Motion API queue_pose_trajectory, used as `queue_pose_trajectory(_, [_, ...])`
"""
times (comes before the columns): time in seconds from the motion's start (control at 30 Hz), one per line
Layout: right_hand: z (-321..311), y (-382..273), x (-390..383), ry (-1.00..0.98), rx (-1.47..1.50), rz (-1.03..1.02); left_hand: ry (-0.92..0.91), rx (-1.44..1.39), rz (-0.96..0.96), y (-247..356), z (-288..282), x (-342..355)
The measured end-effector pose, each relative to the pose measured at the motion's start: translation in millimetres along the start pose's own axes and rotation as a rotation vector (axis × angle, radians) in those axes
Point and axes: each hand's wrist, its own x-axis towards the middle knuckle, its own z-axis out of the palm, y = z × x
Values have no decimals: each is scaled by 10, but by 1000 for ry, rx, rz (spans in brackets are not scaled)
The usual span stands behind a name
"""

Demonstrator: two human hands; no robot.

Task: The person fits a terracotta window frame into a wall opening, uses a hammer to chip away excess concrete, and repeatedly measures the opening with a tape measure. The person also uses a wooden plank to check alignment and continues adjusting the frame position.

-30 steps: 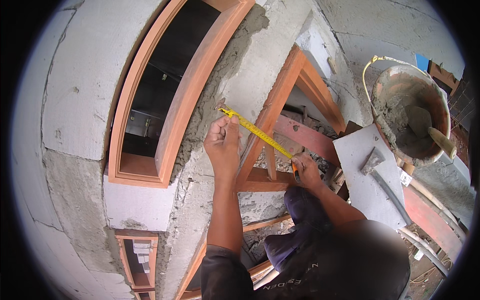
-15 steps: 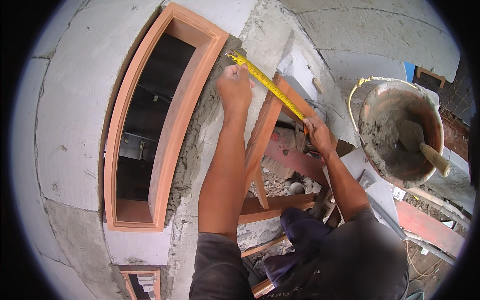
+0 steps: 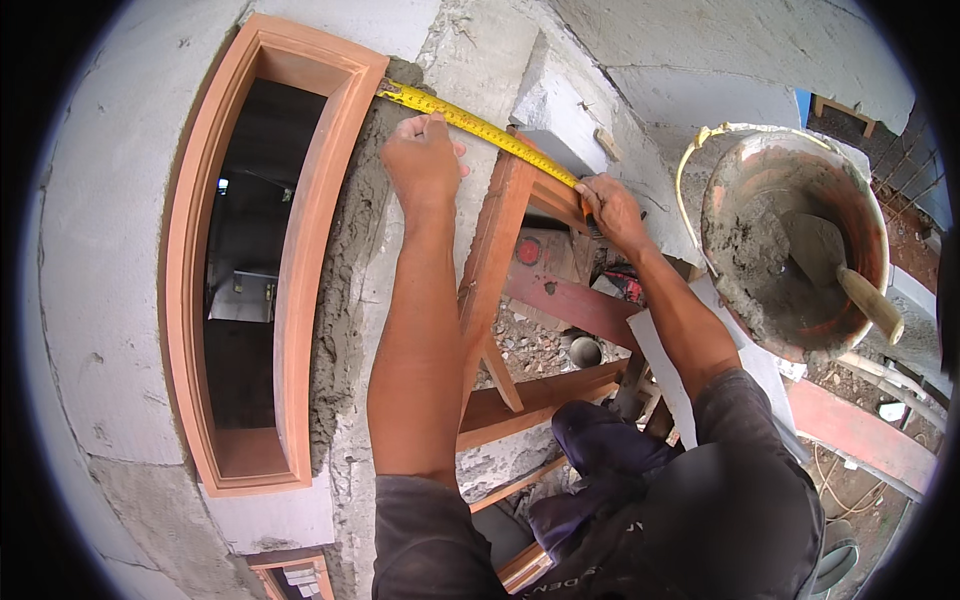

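A yellow tape measure [image 3: 490,133] is drawn out across the wall between my two hands. Its hooked end meets the upper right side of an orange-brown wooden window frame [image 3: 340,180]. My left hand [image 3: 425,165] is closed on the blade a short way from that end. At the other end my right hand [image 3: 612,212] wraps round the case, mostly hidden by the fingers, with a bit of orange showing. Below the blade, between my forearms, stands a second wooden frame [image 3: 492,250]. Rough wet mortar [image 3: 345,270] runs down beside the window frame.
A bucket [image 3: 870,220] of mortar, with a trowel [image 3: 868,305] in it, stands at the right. A white block [image 3: 560,125] lies beyond the tape. Through the wooden frame, a red plank [image 3: 585,308] and rubble show below. A smaller wooden frame [image 3: 322,572] sits lower left.
The tape's end has come up against the window frame's side, where before it stood a little apart. Both hands stay closed on the tape. The whole view has shifted slightly.
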Motion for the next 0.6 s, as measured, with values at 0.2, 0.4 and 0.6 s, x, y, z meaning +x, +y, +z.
queue_pose_trajectory(0.2, [64,35,-3,29,-84,-22,11,12,31,-75,7,22])
queue_pose_trajectory(0.4, [85,8,-16,87,-66,-56,1,39,24,-48,9,-7])
queue_pose_trajectory(0.6, [103,20,-24,84,-85,-23,-1,45,18,-36,14,-9])
